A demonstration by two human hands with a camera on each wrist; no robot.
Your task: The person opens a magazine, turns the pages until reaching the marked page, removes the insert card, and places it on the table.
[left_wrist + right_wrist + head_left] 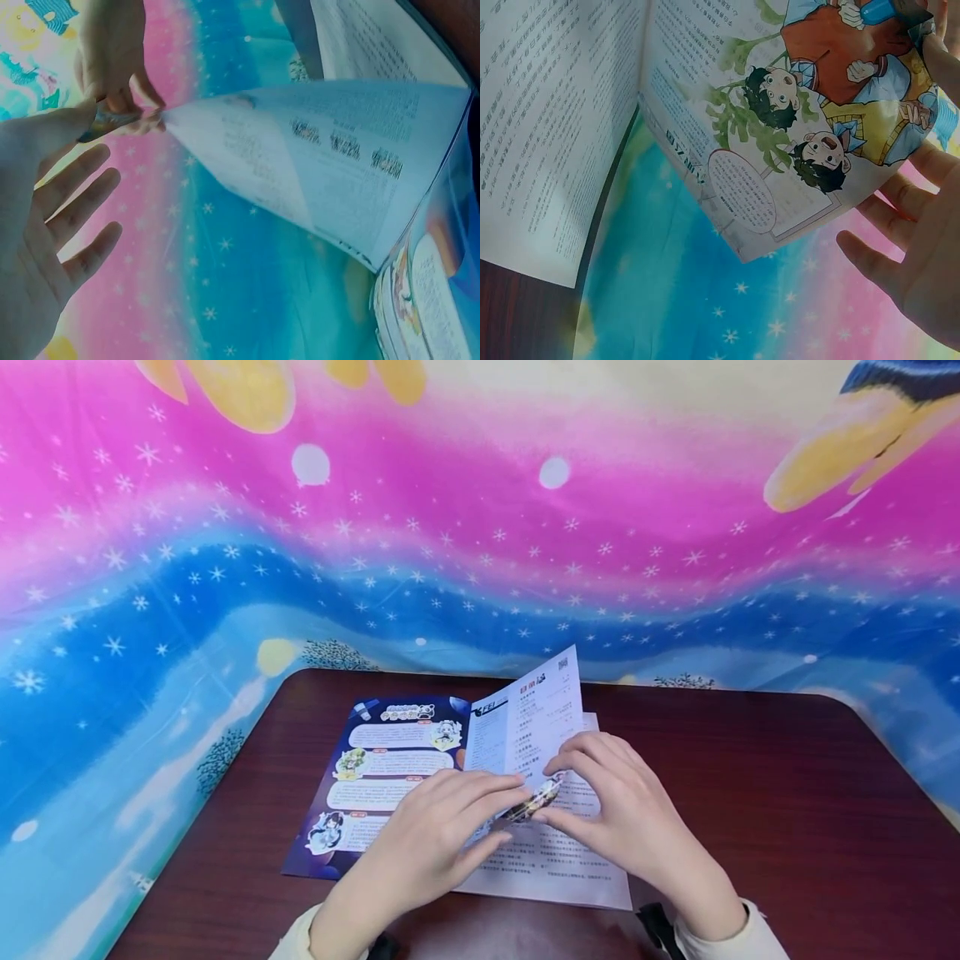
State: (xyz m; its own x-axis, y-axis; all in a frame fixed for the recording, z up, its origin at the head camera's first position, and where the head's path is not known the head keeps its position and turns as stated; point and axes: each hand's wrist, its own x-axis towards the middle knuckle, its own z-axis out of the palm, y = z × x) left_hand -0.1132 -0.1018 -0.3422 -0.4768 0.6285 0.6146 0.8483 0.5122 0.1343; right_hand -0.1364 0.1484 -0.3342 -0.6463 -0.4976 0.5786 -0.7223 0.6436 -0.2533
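An open magazine [401,762] lies on the table, its left page dark blue with cartoon figures and white text boxes. One raised page [536,722] stands up from the fold; its near edge bends over, showing a colored strip [536,802] between both hands. My left hand [442,827] pinches this edge between thumb and index finger, the other fingers spread in the left wrist view. My right hand [626,806] pinches the edge from the right. In the right wrist view, the page's back carries a drawing of children [817,161], with the right fingers along its edge.
The dark reddish-brown table [757,785] extends around the magazine. A printed cloth [465,552] in pink and blue with snowflakes hangs behind the table. Flat under the raised page lies a white page of text [570,881].
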